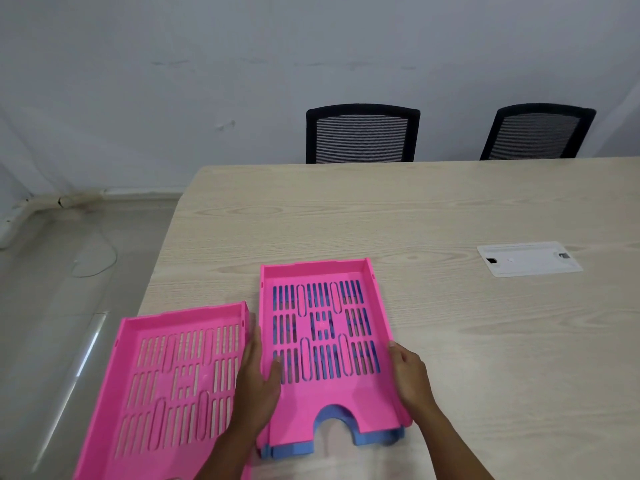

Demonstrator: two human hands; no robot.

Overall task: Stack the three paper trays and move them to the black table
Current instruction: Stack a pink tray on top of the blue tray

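Both hands grip pink tray [325, 407] nested on blue tray [377, 438]

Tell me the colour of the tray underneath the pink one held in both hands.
Blue: the blue plastic tray peeks out beneath the held pink slotted tray, clearest in the head view.

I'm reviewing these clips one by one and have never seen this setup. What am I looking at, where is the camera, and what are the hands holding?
There is no machine here: a person works with bare hands, and the single picture comes from a camera on their head, looking forward and down. On the wooden table a pink tray sits stacked on a blue tray. The left hand and right hand grip the pink tray's two sides. A second pink tray lies separately to the left, partly past the table edge. A white cable hatch is set into the table, and two black chairs stand behind it. No black table is in view.
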